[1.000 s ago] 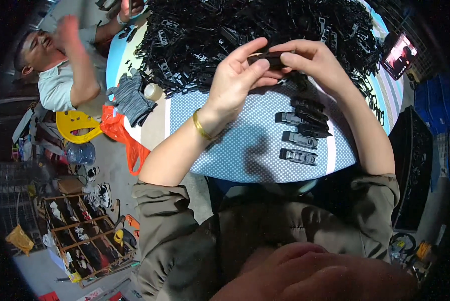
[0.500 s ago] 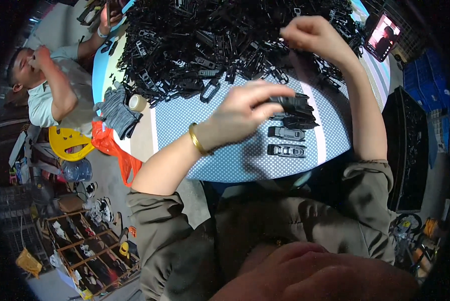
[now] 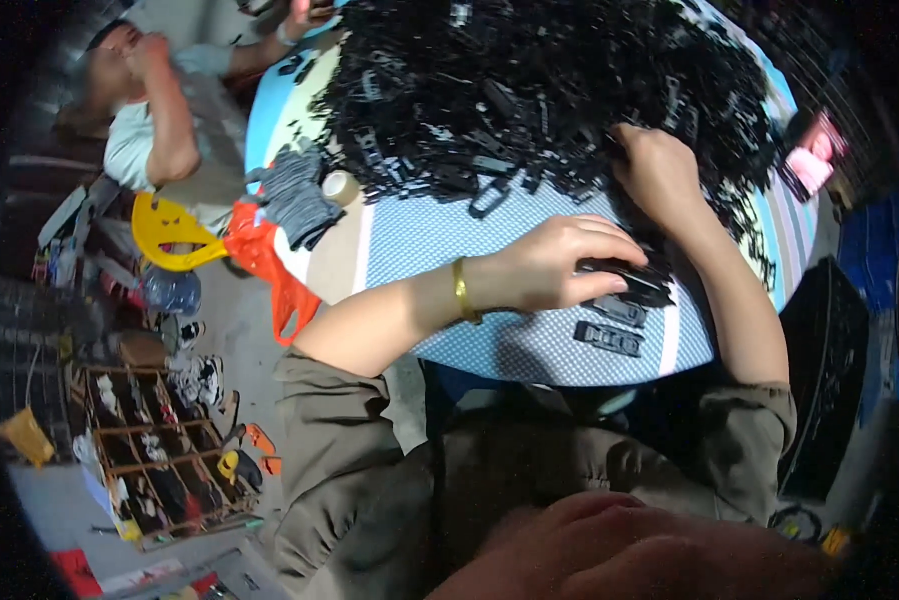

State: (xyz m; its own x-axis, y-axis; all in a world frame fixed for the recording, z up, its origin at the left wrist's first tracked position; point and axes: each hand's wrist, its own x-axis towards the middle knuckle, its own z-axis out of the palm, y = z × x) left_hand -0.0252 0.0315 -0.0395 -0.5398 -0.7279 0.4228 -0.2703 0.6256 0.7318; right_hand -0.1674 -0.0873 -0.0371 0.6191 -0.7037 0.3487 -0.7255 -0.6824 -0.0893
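Observation:
A large heap of slotted black plastic pieces [image 3: 529, 90] covers the far part of the table. My left hand [image 3: 569, 262], with a gold bracelet at the wrist, curls its fingers and thumb around a small stack of black plastic pieces [image 3: 649, 285] near the front edge. Closer to me, a single oblong black piece [image 3: 609, 338] lies flat, with another partly covered just beyond it. My right hand [image 3: 661, 172] is at the near right of the heap, its fingers bent down among the pieces. What its fingertips hold is hidden.
On the table's left are a grey glove [image 3: 304, 205], a tape roll [image 3: 340, 187] and a red plastic bag [image 3: 259, 250]. A lit phone [image 3: 811, 160] stands at the right edge. Beyond the yellow chair [image 3: 164, 235], another person [image 3: 184, 130] sits at the far left.
My left hand has lowered onto the stack of black pieces and closed around them. My right hand has come down nearer the heap's edge. The whole view has shifted.

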